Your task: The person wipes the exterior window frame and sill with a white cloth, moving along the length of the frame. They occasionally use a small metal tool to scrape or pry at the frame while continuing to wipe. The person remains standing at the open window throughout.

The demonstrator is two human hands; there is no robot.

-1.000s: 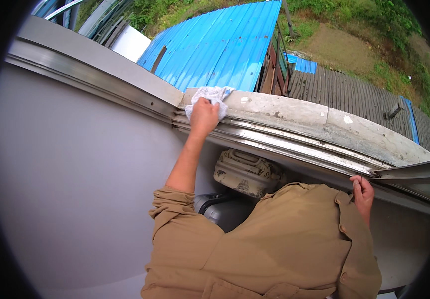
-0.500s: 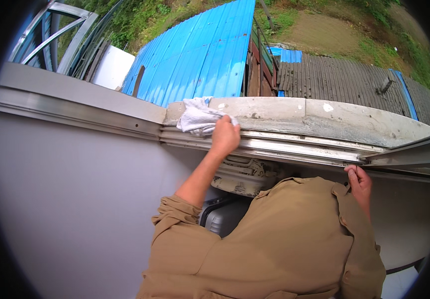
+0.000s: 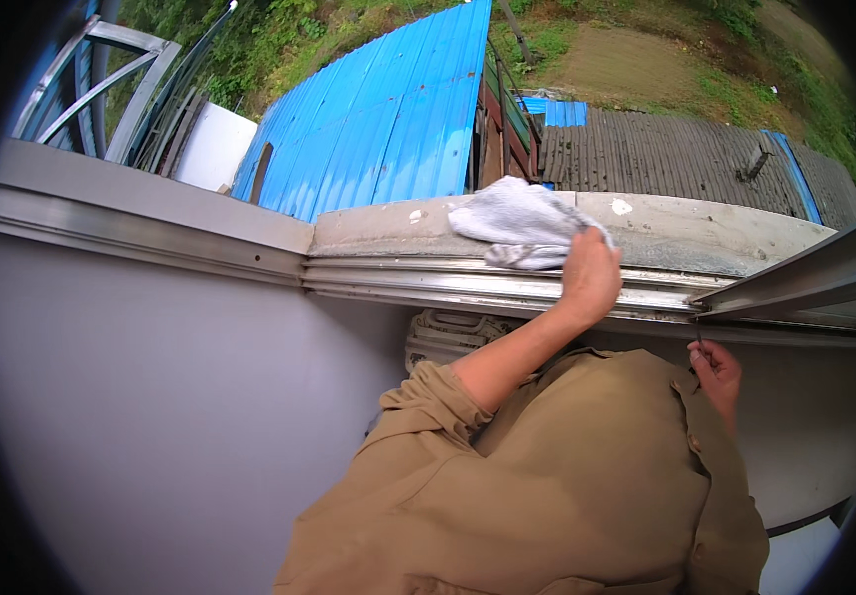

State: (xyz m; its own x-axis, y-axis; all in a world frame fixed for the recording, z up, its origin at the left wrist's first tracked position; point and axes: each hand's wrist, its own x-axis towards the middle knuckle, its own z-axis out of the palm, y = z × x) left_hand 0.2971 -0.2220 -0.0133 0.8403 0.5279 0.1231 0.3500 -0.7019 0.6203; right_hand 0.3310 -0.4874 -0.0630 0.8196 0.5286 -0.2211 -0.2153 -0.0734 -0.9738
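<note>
Left hand (image 3: 592,278) clamped on white cloth (image 3: 519,216) over pale sill (image 3: 716,230), right hand (image 3: 717,373), well apart, pinching thin dark stick (image 3: 700,333); wiping looks partway, white spots (image 3: 621,206) remaining, finished stretch unclear.

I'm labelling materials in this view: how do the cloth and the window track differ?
The cloth looks whitish and soft; the window track is silvery, shiny metal. The cloth is bunched and creased, while the window track is long and ridged. The cloth is held in the left grip; the window track runs along the sill. Both show darker, dirty-looking patches.
</note>
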